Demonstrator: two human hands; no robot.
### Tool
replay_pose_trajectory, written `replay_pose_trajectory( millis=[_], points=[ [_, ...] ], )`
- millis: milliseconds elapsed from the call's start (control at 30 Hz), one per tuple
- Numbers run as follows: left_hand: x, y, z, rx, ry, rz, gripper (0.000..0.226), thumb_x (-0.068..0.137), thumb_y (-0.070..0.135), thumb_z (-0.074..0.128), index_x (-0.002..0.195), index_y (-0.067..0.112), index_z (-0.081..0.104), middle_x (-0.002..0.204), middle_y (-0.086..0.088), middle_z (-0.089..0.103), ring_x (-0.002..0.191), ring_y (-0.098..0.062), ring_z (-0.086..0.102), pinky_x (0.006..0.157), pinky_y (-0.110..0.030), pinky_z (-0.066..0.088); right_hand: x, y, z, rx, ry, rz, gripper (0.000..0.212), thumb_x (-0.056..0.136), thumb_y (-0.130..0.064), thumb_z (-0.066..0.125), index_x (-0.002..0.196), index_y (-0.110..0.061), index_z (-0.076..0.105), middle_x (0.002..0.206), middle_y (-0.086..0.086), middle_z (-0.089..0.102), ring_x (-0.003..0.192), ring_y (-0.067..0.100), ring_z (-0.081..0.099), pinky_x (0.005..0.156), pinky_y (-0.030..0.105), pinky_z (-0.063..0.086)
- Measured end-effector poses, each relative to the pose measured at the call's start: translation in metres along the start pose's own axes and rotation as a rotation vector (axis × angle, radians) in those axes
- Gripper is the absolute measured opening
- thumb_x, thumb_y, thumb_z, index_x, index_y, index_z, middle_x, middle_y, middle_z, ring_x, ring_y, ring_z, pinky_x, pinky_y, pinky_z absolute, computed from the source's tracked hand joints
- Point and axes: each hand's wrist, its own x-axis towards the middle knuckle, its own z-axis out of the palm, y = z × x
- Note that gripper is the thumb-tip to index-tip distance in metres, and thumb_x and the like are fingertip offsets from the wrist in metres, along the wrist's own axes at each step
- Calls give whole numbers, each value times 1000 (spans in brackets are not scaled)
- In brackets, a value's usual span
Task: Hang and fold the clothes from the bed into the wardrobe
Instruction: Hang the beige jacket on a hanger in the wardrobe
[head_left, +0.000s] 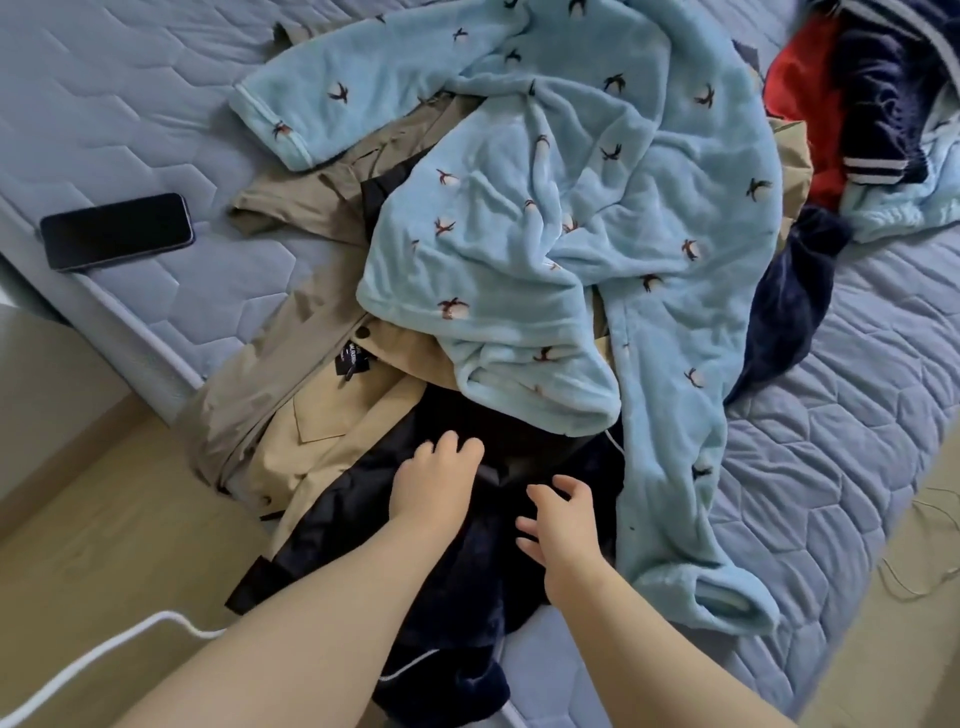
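Hands come first: our left hand (439, 475) rests on the dark garment (353, 519) at the near edge of the bed (831, 415). Its fingertips are bent down into the cloth, and blur keeps us from telling whether it has a grip. Our right hand (558, 522) is just to the right of it, over the same garment, with fingers spread and slack, holding nothing.

That dark garment is part glossy black, part deep navy pile, and it spills over the mattress edge toward us. Its far end is buried under a pale blue fleece robe (571, 208), printed with small dark birds, which lies across the top of the heap. One cuffed sleeve of the robe drops just beyond our left fingertips, and a long panel runs down to the right of our right hand. Left of the dark garment a beige jacket (322, 447) shows a pocket flap and a button. Beyond it a grey-brown coat (301, 312) with a black label stretches to the far left under the robe.

To the right a navy fleece piece (784, 312) pokes out from under the robe. At the far right corner lie a red garment (795, 93) and a fuzzy navy top (878, 93) with a striped cuff. A black phone (117, 231) lies on the quilted mattress at the left, apart from the heap. A white cord (104, 652) crosses the wooden floor (104, 519) at the near left.
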Motion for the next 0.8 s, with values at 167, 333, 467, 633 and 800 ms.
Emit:
replay_pose_trajectory(
  millis=[167, 333, 467, 633, 800],
  points=[
    [-8, -11, -53, -455, 35, -109, 25, 83, 0, 37, 90, 23, 43, 83, -5, 56, 74, -24, 51, 56, -33, 37, -25, -28, -3, -18, 8, -53, 42, 96, -38, 42, 133, -19, 35, 120, 9, 53, 70, 17, 55, 61, 27, 46],
    [-24, 13, -141, -742, 206, -136, 33, 83, 4, 42, 98, 31, 55, 93, 0, 62, 77, -18, 56, 59, -25, 41, -76, -93, -16, -20, -81, -212, 34, 97, -40, 38, 125, -19, 40, 85, 4, 57, 54, 14, 49, 55, 26, 45],
    [-42, 35, -220, -894, 302, -71, 26, 85, 5, 47, 93, 28, 54, 82, 3, 60, 60, -1, 50, 42, -5, 37, -125, -141, -38, -10, -118, -329, 28, 97, -25, 41, 125, -21, 40, 78, 3, 54, 49, 13, 45, 46, 23, 40],
    [-85, 59, -302, -862, 370, 73, 16, 84, 7, 54, 87, 22, 58, 81, 4, 61, 73, -11, 55, 54, -11, 39, -189, -190, -75, -69, -120, -523, 51, 88, 1, 36, 127, -31, 38, 72, 4, 55, 47, 14, 46, 40, 21, 39],
    [-142, 77, -390, -898, 488, 183, 14, 81, 3, 57, 87, 14, 64, 83, 0, 65, 84, -18, 60, 77, -29, 46, -261, -233, -95, -194, -126, -730, 48, 83, 7, 39, 119, -23, 49, 63, -1, 54, 45, 12, 48, 43, 22, 36]
  ],
)
